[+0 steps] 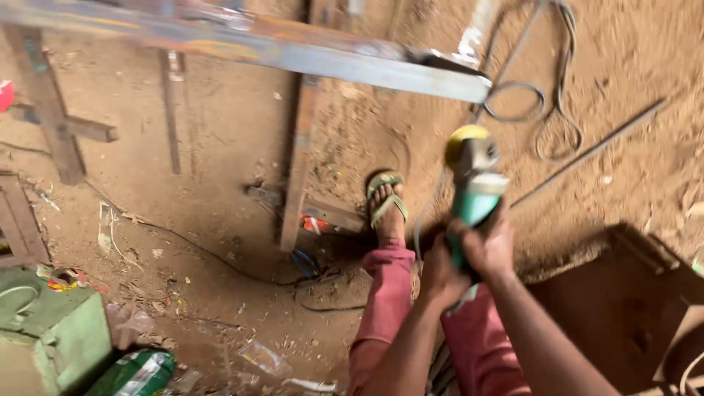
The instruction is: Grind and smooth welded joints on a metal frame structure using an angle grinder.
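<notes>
One green angle grinder [473,194] with a yellow-topped head, held above the sandy dirt floor [220,147]. Its long axis runs nearly upright in view, head pointing away toward one long, flat-sided steel bar [308,59] that crosses the top of the scene. Two hands clench the plastic body: left hand [440,275] lower, right hand [488,246] above. One sandalled foot [386,202] below; one looped cable [546,110] lies in the dust.

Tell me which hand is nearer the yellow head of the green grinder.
Right. The right hand wraps the green grinder body just below its yellow head. The left hand sits lower, at the tail end of the body, farther from the head.
</notes>
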